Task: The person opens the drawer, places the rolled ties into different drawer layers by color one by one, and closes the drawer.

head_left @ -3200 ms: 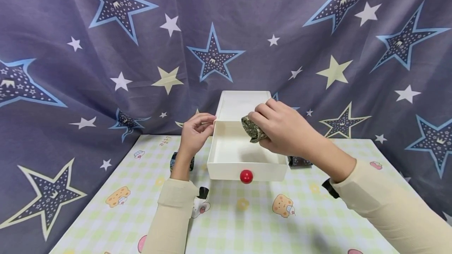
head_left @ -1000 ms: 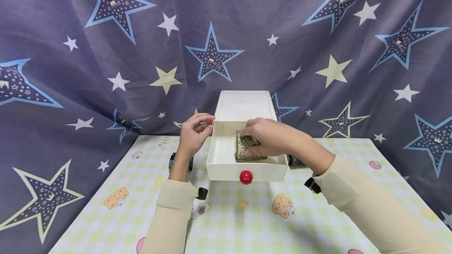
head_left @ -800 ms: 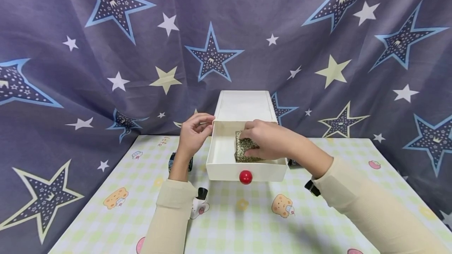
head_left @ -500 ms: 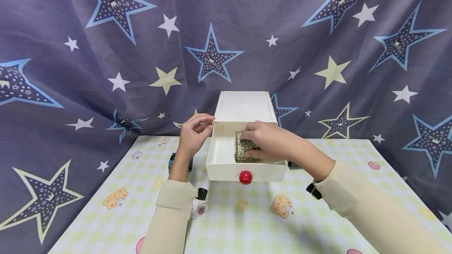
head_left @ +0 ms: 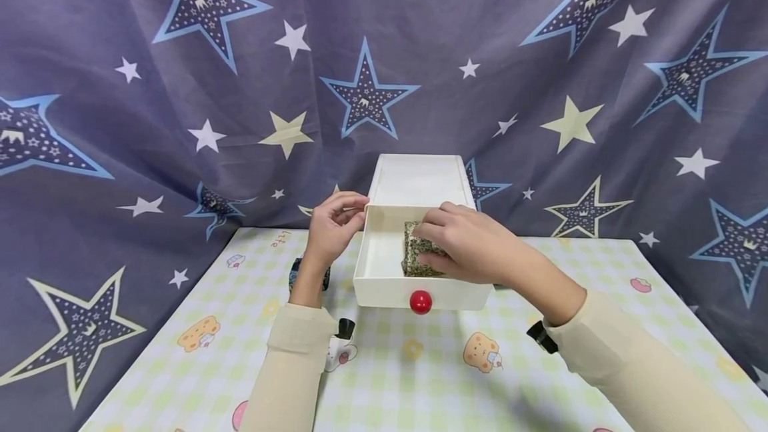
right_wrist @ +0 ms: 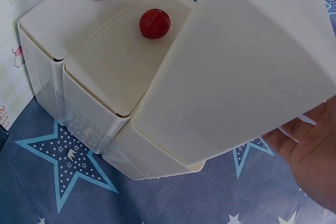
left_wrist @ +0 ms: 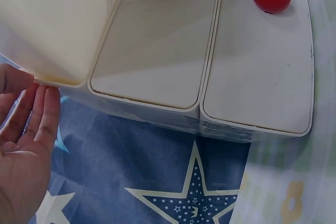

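Folded green patterned cloth (head_left: 420, 255) already inside open white drawer (head_left: 384, 285), frame centre; right hand (head_left: 474, 245) fingers flat on it, not yet withdrawn; left hand (head_left: 332, 227) fingers loosely curled at the drawer's corner; drawer not shut.

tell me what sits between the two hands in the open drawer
In the head view, the drawer's left wall and bare white floor lie between the left hand and the right hand, which rests on the patterned cloth.
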Demonstrator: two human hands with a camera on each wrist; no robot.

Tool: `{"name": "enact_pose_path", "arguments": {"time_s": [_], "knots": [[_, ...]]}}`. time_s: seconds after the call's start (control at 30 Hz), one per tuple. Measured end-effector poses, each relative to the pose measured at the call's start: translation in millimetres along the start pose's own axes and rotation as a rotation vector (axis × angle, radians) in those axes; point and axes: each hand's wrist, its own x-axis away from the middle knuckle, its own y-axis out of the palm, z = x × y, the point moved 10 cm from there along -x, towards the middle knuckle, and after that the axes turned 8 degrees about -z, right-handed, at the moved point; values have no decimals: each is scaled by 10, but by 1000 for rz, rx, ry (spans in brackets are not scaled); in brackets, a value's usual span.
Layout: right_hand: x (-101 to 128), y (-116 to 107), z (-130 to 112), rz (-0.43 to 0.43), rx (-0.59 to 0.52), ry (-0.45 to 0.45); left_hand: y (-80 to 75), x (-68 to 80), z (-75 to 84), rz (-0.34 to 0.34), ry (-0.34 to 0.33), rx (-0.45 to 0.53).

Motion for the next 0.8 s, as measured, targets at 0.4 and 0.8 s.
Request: {"name": "enact_pose_path", "arguments": {"time_s": [0.4,0.8], "knots": [[90,-110,-178,107,20,-79,14,-9,0,-22,25,3],[161,-180,-483,198,71,-204,5,-6,-9,-7,-7,4]]}}
